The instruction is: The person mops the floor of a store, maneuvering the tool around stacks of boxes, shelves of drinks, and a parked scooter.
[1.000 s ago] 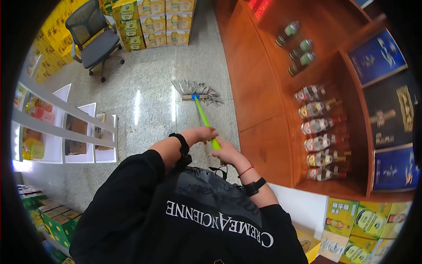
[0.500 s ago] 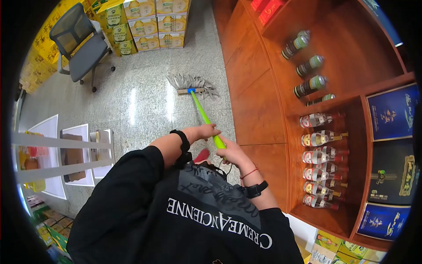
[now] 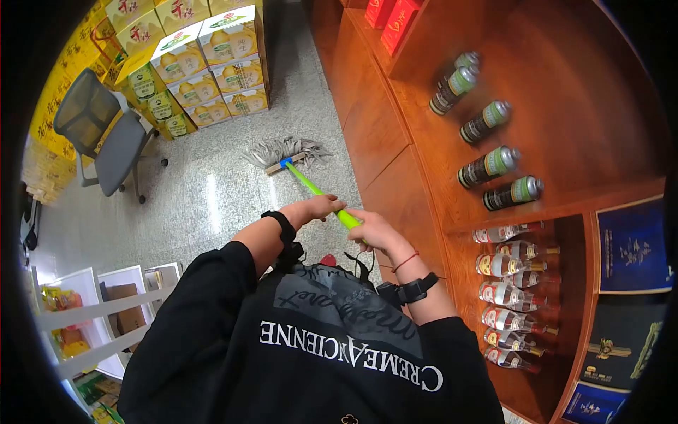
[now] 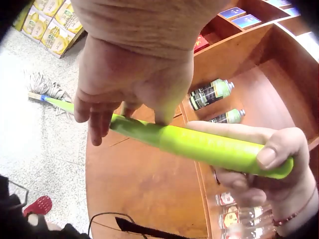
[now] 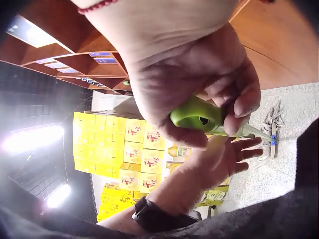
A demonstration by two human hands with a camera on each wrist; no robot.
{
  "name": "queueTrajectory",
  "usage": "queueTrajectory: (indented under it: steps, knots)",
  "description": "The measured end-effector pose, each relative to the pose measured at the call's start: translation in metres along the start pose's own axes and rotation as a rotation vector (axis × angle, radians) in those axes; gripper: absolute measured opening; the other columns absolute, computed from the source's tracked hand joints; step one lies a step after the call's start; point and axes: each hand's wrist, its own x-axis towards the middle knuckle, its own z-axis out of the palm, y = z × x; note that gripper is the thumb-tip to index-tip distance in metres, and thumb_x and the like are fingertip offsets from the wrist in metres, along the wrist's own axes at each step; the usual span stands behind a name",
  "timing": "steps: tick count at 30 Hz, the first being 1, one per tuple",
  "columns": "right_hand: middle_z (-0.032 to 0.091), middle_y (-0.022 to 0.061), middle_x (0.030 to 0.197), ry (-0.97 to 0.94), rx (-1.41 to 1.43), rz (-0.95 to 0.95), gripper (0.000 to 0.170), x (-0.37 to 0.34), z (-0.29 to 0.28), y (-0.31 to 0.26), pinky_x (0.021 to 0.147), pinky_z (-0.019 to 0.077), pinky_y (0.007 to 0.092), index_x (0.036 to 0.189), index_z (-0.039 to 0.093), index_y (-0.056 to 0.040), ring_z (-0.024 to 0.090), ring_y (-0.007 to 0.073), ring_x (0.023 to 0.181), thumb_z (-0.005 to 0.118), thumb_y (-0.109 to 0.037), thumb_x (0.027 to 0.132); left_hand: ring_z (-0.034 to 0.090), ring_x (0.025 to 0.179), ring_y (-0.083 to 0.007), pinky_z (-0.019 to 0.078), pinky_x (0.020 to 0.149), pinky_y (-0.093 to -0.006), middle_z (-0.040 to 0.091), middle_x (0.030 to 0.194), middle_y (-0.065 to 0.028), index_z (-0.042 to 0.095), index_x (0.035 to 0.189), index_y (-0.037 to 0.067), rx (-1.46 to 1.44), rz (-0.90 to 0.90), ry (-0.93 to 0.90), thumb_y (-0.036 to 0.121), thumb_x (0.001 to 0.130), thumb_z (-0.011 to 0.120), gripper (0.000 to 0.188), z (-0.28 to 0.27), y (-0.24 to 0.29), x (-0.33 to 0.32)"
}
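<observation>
A mop with a bright green handle stretches forward from my hands in the head view. Its grey string head lies on the floor, with a blue joint at the wooden bar. My right hand grips the handle's top end, thumb along it in the left wrist view. Farther down, my left hand holds the handle between thumb and fingers; in the right wrist view several of these left fingers stretch out past it. A dark band circles each wrist.
A wooden shelf unit with cans and glass bottles runs along the right. Stacked cartons stand ahead, an office chair to the left. White shelving is at lower left. A red shoe shows below.
The head view has turned, so cartons, chair and shelf unit sit differently in it. The mop head appears farther left and its handle more slanted. Both hands keep their hold.
</observation>
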Motion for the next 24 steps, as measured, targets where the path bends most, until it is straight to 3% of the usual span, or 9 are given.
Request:
queueTrajectory:
  steps: [2,10,12,13,18,19,24]
  knots:
    - [0.050,0.0032,0.063,-0.022,0.038,0.014,0.061,0.007,-0.012,-0.010,0.040,0.0389,0.0225,0.127,0.043,-0.0076,0.047,0.0104,0.042,0.057,-0.006,0.068,0.057,0.083,-0.0237,0.0477,0.059,-0.0304,0.054,0.110,-0.0181,0.034,0.126,-0.009,-0.084,0.003,0.079,0.047,0.079,0.053,0.076,-0.009,0.005,0.011]
    - [0.051,0.0033,0.067,0.046,0.190,0.014,0.061,0.043,-0.029,-0.034,0.039,0.0373,0.0217,0.128,0.042,-0.0077,0.045,0.0089,0.042,0.057,-0.006,0.069,0.057,0.080,-0.0230,0.0481,0.059,-0.0291,0.054,0.110,-0.0189,0.033,0.127,-0.009,0.010,-0.049,-0.034,0.047,0.078,0.054,0.077,-0.061,0.023,0.050]
    - [0.052,0.0033,0.068,0.071,0.225,0.023,0.061,0.053,-0.034,-0.037,0.039,0.0371,0.0214,0.128,0.041,-0.0070,0.045,0.0086,0.042,0.057,-0.006,0.069,0.059,0.080,-0.0237,0.0442,0.072,-0.0351,0.055,0.110,-0.0148,0.040,0.128,0.004,0.061,-0.087,-0.086,0.049,0.081,0.047,0.066,-0.075,0.024,0.063]
    - [0.052,0.0033,0.069,0.086,0.245,0.028,0.061,0.057,-0.035,-0.040,0.039,0.0368,0.0211,0.128,0.041,-0.0062,0.045,0.0083,0.042,0.057,-0.005,0.069,0.059,0.080,-0.0237,0.0442,0.072,-0.0351,0.055,0.110,-0.0148,0.040,0.128,0.004,0.077,-0.086,-0.106,0.049,0.081,0.047,0.066,-0.083,0.025,0.069]
    - [0.054,0.0034,0.071,0.233,0.390,0.098,0.060,0.086,-0.021,-0.067,0.039,0.0368,0.0204,0.128,0.040,-0.0024,0.045,0.0080,0.043,0.056,-0.003,0.070,0.058,0.075,-0.0216,0.0413,0.058,-0.0330,0.057,0.105,-0.0123,0.046,0.123,0.006,0.222,-0.088,-0.283,0.053,0.080,0.046,0.064,-0.138,0.037,0.079]
    - [0.054,0.0035,0.071,0.261,0.401,0.111,0.059,0.093,-0.016,-0.074,0.040,0.0370,0.0207,0.128,0.041,-0.0027,0.045,0.0081,0.043,0.056,-0.004,0.070,0.056,0.060,-0.0208,0.0475,0.053,-0.0315,0.058,0.082,-0.0125,0.057,0.105,-0.002,0.246,-0.031,-0.246,0.054,0.079,0.047,0.063,-0.148,0.028,0.086]
    - [0.053,0.0030,0.069,0.345,0.467,0.146,0.058,0.136,0.034,-0.098,0.040,0.0380,0.0219,0.128,0.041,-0.0032,0.045,0.0082,0.043,0.056,-0.006,0.072,0.056,0.056,-0.0221,0.0474,0.052,-0.0320,0.058,0.078,-0.0140,0.059,0.099,-0.004,0.380,-0.028,-0.343,0.054,0.079,0.047,0.063,-0.208,-0.001,0.102]
